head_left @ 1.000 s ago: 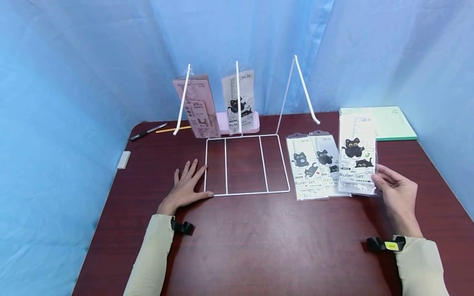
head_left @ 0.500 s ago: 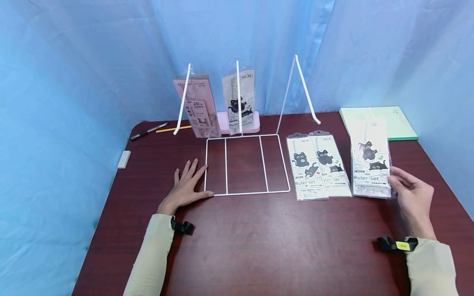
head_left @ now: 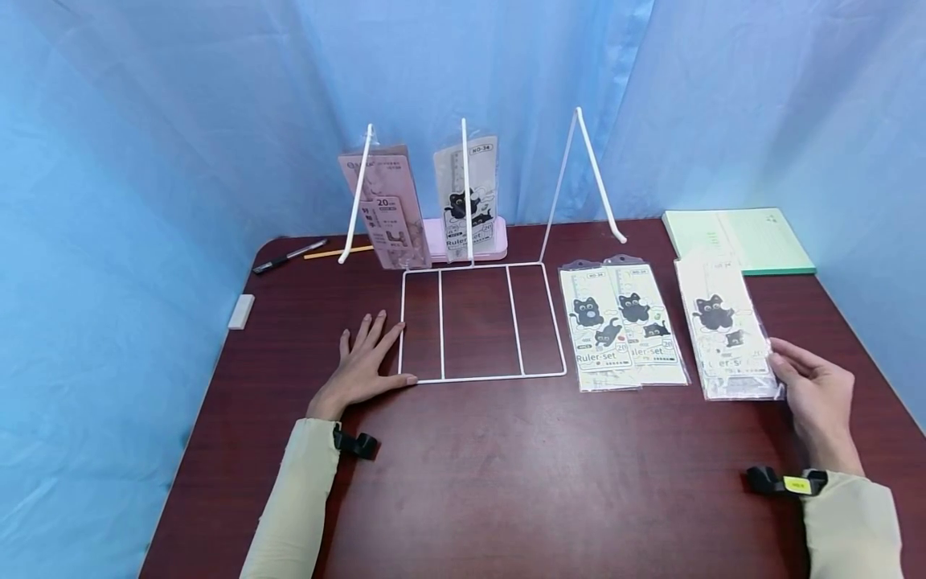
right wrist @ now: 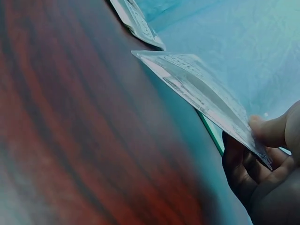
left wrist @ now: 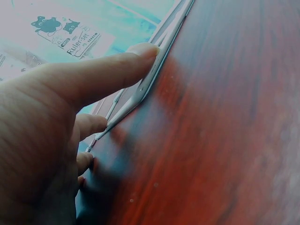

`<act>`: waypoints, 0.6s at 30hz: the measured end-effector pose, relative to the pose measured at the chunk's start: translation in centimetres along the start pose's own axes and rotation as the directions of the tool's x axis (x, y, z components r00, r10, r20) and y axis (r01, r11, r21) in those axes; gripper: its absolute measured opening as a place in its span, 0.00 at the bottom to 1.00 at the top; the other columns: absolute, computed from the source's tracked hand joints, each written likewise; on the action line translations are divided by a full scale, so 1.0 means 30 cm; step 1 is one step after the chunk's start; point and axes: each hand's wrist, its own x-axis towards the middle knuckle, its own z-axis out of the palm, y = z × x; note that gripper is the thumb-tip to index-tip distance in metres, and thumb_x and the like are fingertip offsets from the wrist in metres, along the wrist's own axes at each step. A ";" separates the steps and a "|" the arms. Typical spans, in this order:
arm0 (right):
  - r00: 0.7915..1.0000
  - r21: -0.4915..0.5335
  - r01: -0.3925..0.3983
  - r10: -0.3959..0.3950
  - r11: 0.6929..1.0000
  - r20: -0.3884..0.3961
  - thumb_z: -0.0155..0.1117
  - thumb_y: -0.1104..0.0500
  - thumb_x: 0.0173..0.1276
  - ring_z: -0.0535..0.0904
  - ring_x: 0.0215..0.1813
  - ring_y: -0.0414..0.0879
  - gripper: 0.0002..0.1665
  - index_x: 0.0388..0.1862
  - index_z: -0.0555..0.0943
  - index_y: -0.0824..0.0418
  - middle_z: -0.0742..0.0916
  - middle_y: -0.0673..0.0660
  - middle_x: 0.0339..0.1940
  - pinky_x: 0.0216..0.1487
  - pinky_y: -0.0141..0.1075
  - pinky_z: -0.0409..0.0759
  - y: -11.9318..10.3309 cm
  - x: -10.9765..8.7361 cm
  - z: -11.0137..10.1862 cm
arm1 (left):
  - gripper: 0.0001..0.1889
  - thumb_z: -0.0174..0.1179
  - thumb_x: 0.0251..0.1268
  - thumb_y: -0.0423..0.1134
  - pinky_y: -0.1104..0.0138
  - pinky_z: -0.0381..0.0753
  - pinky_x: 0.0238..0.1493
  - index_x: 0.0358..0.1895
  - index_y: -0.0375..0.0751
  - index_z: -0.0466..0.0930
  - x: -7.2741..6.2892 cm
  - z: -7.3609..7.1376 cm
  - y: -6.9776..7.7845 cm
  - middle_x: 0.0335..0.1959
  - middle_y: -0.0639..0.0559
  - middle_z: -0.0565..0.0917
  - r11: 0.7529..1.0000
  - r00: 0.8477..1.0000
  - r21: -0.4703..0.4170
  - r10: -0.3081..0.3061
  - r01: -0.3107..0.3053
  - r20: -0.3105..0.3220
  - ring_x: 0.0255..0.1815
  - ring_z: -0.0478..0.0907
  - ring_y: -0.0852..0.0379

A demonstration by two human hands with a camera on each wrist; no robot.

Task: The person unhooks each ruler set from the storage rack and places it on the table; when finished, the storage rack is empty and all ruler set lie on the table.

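Note:
At the right of the table, my right hand [head_left: 817, 398] pinches the lower right edge of a clear-wrapped ruler set [head_left: 727, 330] with a black cat print. In the right wrist view the thumb lies on top of this packet [right wrist: 197, 93] and the fingers are beneath, with its edge tilted off the tabletop. My left hand [head_left: 364, 366] lies spread at the left front corner of a white wire rack [head_left: 481, 378], thumb and fingertips on the wire. Two more ruler sets, a left one [head_left: 596, 330] overlapping a right one [head_left: 646, 326], lie between rack and right hand.
A pink ruler packet [head_left: 387, 209] and a cat ruler set [head_left: 481, 193] hang on the rack's left and middle hooks. Behind are a lilac case [head_left: 499, 241], a pen [head_left: 289, 257] and a yellow pencil [head_left: 340, 252]. A white eraser [head_left: 242, 312] lies left, a green notebook [head_left: 774, 241] back right.
My right hand has carried the ruler set to the right and lower toward the table, away from the two lying sets, uncovering the right one. The left hand has stayed on the rack.

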 end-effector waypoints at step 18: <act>0.981 -0.444 0.140 -0.064 0.885 0.182 0.61 0.52 0.74 0.73 0.31 0.12 0.29 0.66 0.76 0.71 0.76 0.13 0.25 0.30 0.15 0.72 0.020 -0.030 0.003 | 0.52 0.68 0.58 0.61 0.32 0.28 0.76 0.82 0.52 0.51 -0.003 -0.003 0.002 0.85 0.40 0.40 1.000 1.000 0.001 -0.007 0.007 0.004 0.85 0.31 0.37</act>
